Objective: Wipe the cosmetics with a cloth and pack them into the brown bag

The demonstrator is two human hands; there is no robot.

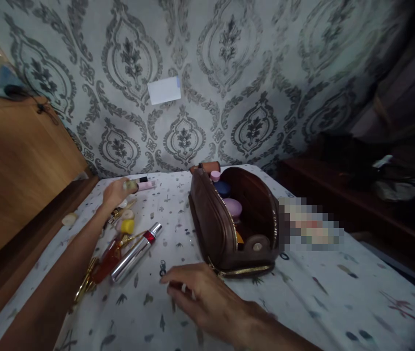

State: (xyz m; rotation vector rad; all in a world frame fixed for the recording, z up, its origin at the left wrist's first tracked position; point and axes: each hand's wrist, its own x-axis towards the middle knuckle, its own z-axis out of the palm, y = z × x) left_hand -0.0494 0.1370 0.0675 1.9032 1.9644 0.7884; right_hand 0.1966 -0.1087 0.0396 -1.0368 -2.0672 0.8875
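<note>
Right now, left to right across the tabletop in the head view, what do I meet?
Pale round piece → left hand → pink tube → open brown bag. The right hand overlaps the bag's span, so it's left out.

Head view, near, downward (wall (pixel 183 129) ahead)

White card (pixel 164 90) on patterned wall (pixel 207 58); right, apparently dark clutter (pixel 393 165).

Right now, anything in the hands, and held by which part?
Left hand: at the left end of a small greenish bottle; grip unclear. Right hand: nothing visible.
</note>
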